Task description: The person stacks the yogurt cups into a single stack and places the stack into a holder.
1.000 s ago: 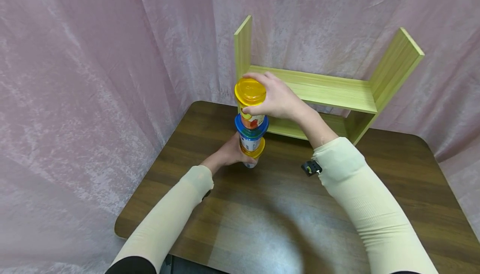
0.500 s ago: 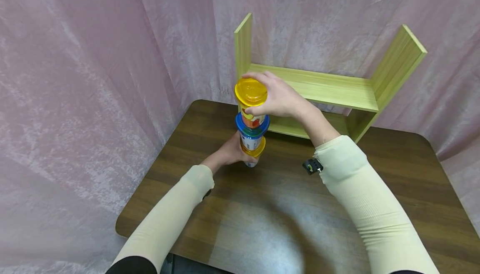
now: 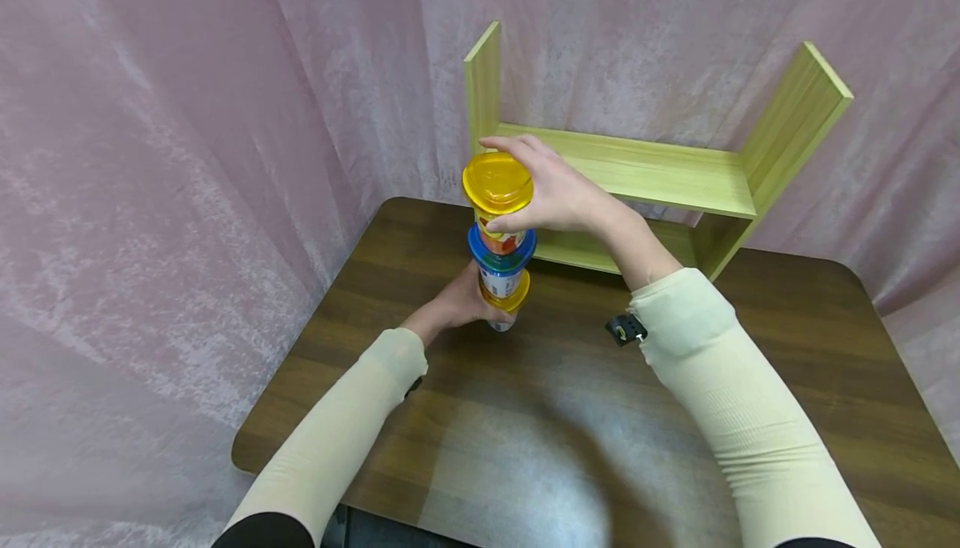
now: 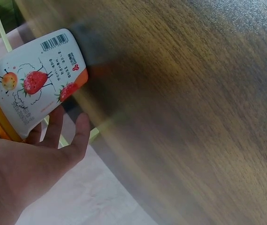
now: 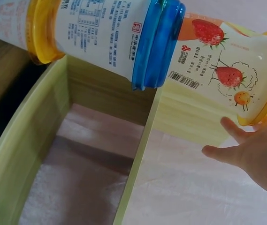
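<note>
Three printed cups stand stacked on the table (image 3: 600,414). My right hand (image 3: 551,189) grips the top cup (image 3: 497,183) round its yellow lid, thumb in front and fingers over the far side. Under it sit a blue-lidded middle cup (image 3: 502,249) and a yellow-lidded bottom cup (image 3: 504,298). My left hand (image 3: 459,304) holds the bottom cup at table level. In the left wrist view my fingers (image 4: 53,136) curl round the strawberry-printed bottom cup (image 4: 34,89). The right wrist view shows the top cup (image 5: 217,75), the middle cup (image 5: 105,33) and my right hand (image 5: 257,159).
A light green wooden shelf (image 3: 645,173) stands right behind the stack at the table's far edge, its left upright (image 3: 480,89) close to the top cup. Pink curtain (image 3: 187,156) hangs behind and on the left. A small black clip (image 3: 622,329) hangs at my right sleeve.
The top cup and my right hand have shifted slightly left and up. My left hand stays on the bottom cup.
</note>
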